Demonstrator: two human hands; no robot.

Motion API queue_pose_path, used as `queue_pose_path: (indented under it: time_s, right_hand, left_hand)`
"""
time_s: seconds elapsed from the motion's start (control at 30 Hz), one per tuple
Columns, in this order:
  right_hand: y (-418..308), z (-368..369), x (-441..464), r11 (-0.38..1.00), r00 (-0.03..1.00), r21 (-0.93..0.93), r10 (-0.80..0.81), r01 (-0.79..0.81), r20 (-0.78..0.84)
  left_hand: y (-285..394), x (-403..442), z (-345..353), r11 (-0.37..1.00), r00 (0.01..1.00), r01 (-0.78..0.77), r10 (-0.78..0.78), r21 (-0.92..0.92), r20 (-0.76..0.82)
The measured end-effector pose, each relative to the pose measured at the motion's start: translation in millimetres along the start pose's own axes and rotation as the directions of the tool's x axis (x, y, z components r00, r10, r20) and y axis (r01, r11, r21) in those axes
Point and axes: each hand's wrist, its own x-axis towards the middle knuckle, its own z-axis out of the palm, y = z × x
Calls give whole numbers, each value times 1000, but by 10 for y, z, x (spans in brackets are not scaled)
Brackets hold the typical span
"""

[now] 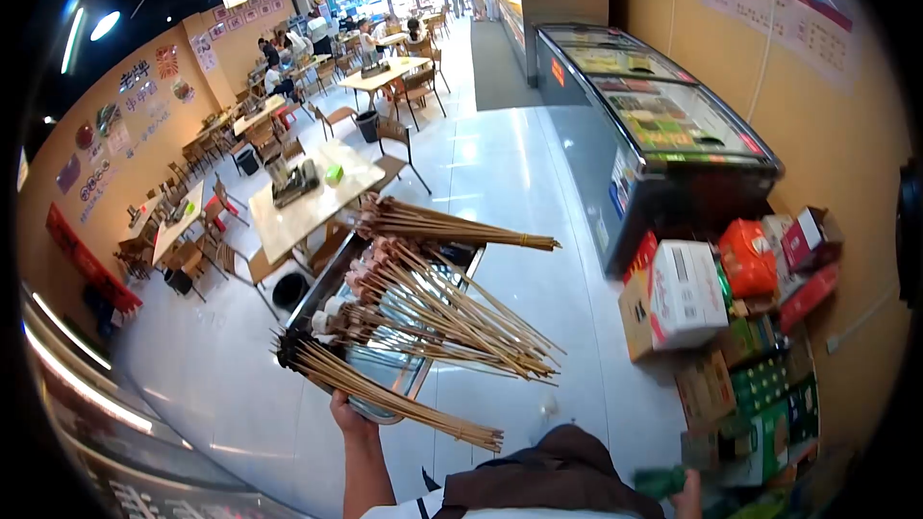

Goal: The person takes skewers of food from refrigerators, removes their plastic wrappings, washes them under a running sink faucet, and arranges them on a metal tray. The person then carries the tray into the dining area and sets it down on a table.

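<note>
My left hand is closed on the near edge of a metal tray, carried out in front of me. Several bundles of bamboo skewers lie across it, their sticks pointing right. Dark pieces are on the tips of the nearest bundle. Pinkish meat shows on the middle skewers, and brownish meat on the far bundle. Low at the right, my right hand is closed around a blurred green object, whose kind I cannot make out. My dark apron shows below the tray.
A glass-topped freezer stands along the right wall. Cardboard boxes, an orange bag and green cartons are piled before it. Dining tables and chairs fill the left, with people seated farther back. Tiled floor runs ahead.
</note>
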Motion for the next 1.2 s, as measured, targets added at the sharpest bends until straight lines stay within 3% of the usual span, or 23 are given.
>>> queue_pose_path:
  time_s: [0.07,0.13,0.17,0.2,0.27,0.33,0.4,0.43,0.47,0.57,0.63,0.7,0.73,0.83,0.93,0.97,1.03,1.1,1.13,1.2]
  right_hand:
    - [-193,234,294,965,947,-118,197,-232,-255]
    - [-307,767,842,934,931,-180,259,-310,-257]
    - [-314,1109,1193,920,931,-206,285,-332,-228]
    - [-334,1431,1503,907,931,-240,304,-347,-201]
    - [-448,2191,2223,883,939,-322,329,-342,-96]
    - [-570,3301,2989,859,935,-411,351,-306,39]
    - [-734,4606,3535,848,942,-492,302,-196,145]
    - [-786,5258,3753,837,951,-545,198,-38,237]
    - [-873,5989,3913,805,938,-584,116,104,327]
    - [-1041,7300,4457,827,924,-538,59,167,377]
    - [-1099,7775,4807,869,925,-469,37,157,378]
    - [-1172,7832,5495,929,928,-365,87,56,363]
    - [-1168,7837,5711,913,978,-400,12,73,206]
    - [-1456,8051,5921,875,995,-482,91,-57,47]
    - [-1685,8284,6339,832,974,-510,156,-220,-165]
    - [-1735,8371,6515,824,961,-505,167,-258,-219]
    - [-1877,8713,6930,800,931,-499,197,-334,-307]
    - [-1995,9230,7578,793,927,-502,207,-346,-313]
    - [-2065,9543,7874,785,927,-511,212,-350,-309]
    - [-2213,10272,8590,780,934,-524,217,-341,-285]
  left_hand:
    - [-297,667,541,1000,994,-20,20,7,-104]
    - [-527,1046,911,998,993,64,-65,10,101]
    - [-650,1184,1240,994,995,62,-68,-91,-67]
    - [-738,1345,1297,994,999,41,-37,-104,38]
    - [-892,1779,1560,985,973,-149,130,-90,-188]
    - [-973,2275,2002,983,953,-176,157,-55,-258]
    - [-1189,2875,2188,994,993,-95,91,-50,-74]
    - [-1346,3179,2267,998,999,-51,51,-49,6]
    - [-1516,3529,2443,997,996,-65,63,-35,-60]
    - [-1835,4402,2717,995,994,-93,91,-31,-56]
    - [-2041,5060,3020,986,964,-164,167,29,-209]
    - [-2308,5721,3222,993,985,-114,114,6,-130]
    - [-2405,5994,3358,997,994,-77,80,31,-79]
    - [-2776,7011,3916,990,994,-77,85,114,-68]
    - [-3145,8009,4541,998,995,-63,64,23,-82]
    - [-3267,8278,4723,999,999,-28,29,43,-34]
    - [-3706,9091,4981,997,994,-65,69,52,-89]
    - [-4007,9461,5417,994,976,-112,114,21,-188]
    - [-4121,9695,5462,997,995,-76,76,5,-62]
    - [-4378,10251,5842,991,983,-133,131,-4,-128]
